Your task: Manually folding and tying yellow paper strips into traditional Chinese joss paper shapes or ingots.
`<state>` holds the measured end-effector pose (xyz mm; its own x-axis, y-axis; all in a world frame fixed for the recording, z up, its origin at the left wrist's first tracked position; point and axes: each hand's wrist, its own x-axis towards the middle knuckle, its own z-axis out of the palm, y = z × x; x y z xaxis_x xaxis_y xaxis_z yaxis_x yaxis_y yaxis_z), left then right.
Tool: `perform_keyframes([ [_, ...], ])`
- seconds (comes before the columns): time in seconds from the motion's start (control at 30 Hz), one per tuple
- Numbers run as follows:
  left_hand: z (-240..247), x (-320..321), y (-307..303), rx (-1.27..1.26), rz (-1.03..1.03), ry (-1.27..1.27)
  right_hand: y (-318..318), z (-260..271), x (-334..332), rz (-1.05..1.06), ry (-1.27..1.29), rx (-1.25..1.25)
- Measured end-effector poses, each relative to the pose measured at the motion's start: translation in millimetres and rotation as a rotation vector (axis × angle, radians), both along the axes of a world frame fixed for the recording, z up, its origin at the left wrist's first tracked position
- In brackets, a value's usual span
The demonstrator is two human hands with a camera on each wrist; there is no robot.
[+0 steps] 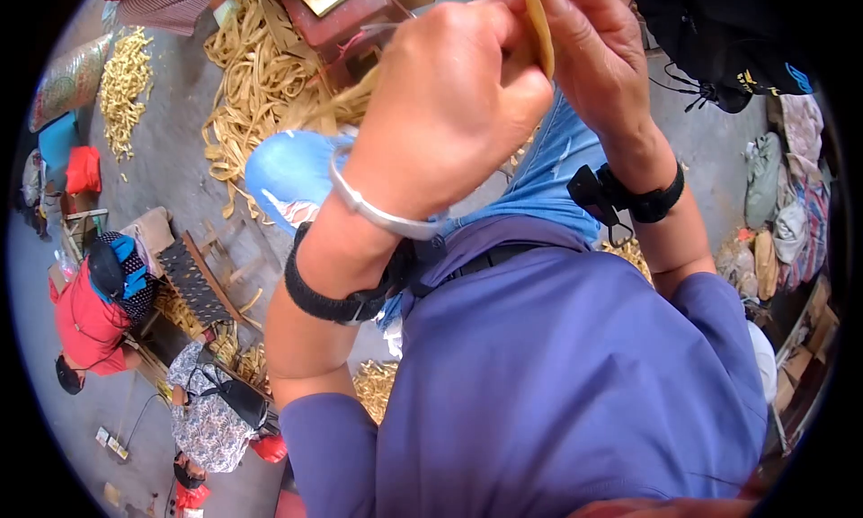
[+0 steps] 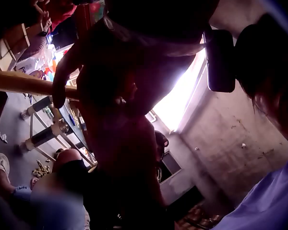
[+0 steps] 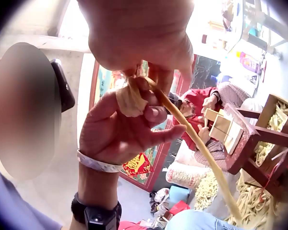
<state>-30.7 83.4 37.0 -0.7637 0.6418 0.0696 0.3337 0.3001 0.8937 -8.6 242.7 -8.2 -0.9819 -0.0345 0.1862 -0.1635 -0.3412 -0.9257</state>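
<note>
Both my hands meet in front of me over a long, flat tan strip (image 1: pixel 538 28). My left hand (image 1: pixel 454 100), with a bangle on its wrist, has its fingers curled round the strip. In the right wrist view, a folded part of the strip (image 3: pixel 131 99) sticks out between the left hand's (image 3: pixel 110 129) thumb and fingers. My right hand (image 1: pixel 598 55) pinches the strip close to the left; its fingertips are partly hidden there. From the hands the strip runs down toward a heap of strips. The left wrist view is very dark, with the strip (image 2: pixel 29 82) crossing at left.
A heap of long tan strips (image 1: pixel 256 78) lies on the floor beside a red stool (image 1: pixel 346 19). Short tan pieces (image 1: pixel 126 91) are piled farther left. People sit nearby, one in red (image 1: pixel 90 316) and one in a patterned top (image 1: pixel 211 415). Bags (image 1: pixel 791 221) stand at right.
</note>
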Motion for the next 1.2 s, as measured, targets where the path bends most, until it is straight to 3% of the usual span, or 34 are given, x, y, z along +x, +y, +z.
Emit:
perform_keyframes([
  [0.03,-0.2,2.1,-2.5,-0.023,0.096,-0.005,-5.3,9.0,2.1,-0.059,-0.129,-0.012],
  [0.13,-8.3,4.7,-14.8,-0.11,0.283,0.332,-4.2,-9.3,-10.9,0.107,-0.092,-0.111],
  [0.17,-13.7,8.4,-17.3,-0.119,0.25,0.311,-18.9,-10.5,-4.1,-0.033,-0.198,-0.019],
  [0.2,-31.2,14.7,-20.9,-0.079,0.225,0.223,-33.0,-25.9,-2.3,0.044,-0.114,-0.141],
  [0.23,-42.4,20.7,-22.5,-0.044,0.259,-0.039,-32.1,-34.5,0.8,0.074,-0.01,0.168],
  [0.27,-48.7,22.0,-24.8,0.0,0.31,-0.225,-45.8,-43.1,4.2,0.144,-0.035,0.041],
  [0.33,-53.9,31.4,-33.5,-0.197,0.338,-0.207,-54.1,-62.9,15.0,0.15,-0.285,-0.01],
  [0.4,-54.0,40.6,-26.0,-0.244,0.35,0.044,-47.3,-53.9,17.3,0.058,-0.208,0.291],
  [0.43,-41.0,34.7,-18.1,-0.215,0.34,0.171,-42.5,-40.7,14.6,0.003,-0.28,0.275],
  [0.5,-3.8,17.4,-3.0,-0.151,0.201,0.463,-23.6,2.9,4.2,-0.209,-0.067,0.291],
  [0.57,34.2,11.0,9.2,-0.023,0.155,0.653,-6.2,57.2,-1.7,-0.303,0.039,0.136],
  [0.6,42.5,11.8,10.0,0.018,0.18,0.69,1.8,86.5,5.8,-0.273,-0.092,0.112],
  [0.7,48.4,12.1,7.8,0.031,0.253,0.709,15.9,62.5,10.8,-0.177,0.033,0.51],
  [0.73,32.9,16.7,2.6,-0.01,0.245,0.644,25.1,47.8,11.2,-0.095,0.225,0.768],
  [0.77,18.8,20.9,-1.4,-0.048,0.242,0.585,17.8,37.2,21.5,0.031,0.007,0.4],
  [0.87,2.2,37.8,-15.1,-0.169,0.246,0.463,7.7,17.0,34.7,0.089,-0.026,0.445],
  [1.0,-5.0,48.8,-21.0,-0.141,0.255,0.41,6.2,13.6,43.9,0.141,0.01,0.556],
  [1.03,-6.7,51.4,-21.6,-0.135,0.249,0.402,5.4,11.2,44.4,0.162,0.067,0.529],
  [1.07,-10.1,52.8,-21.6,-0.102,0.283,0.395,6.6,17.5,48.2,0.273,-0.084,0.439],
  [1.17,-26.2,56.6,-23.0,-0.055,0.379,0.368,-1.1,5.1,50.3,0.416,-0.183,0.115],
  [1.2,-25.3,56.9,-22.4,-0.052,0.398,0.308,-4.8,-1.4,51.6,0.354,-0.201,0.056],
])
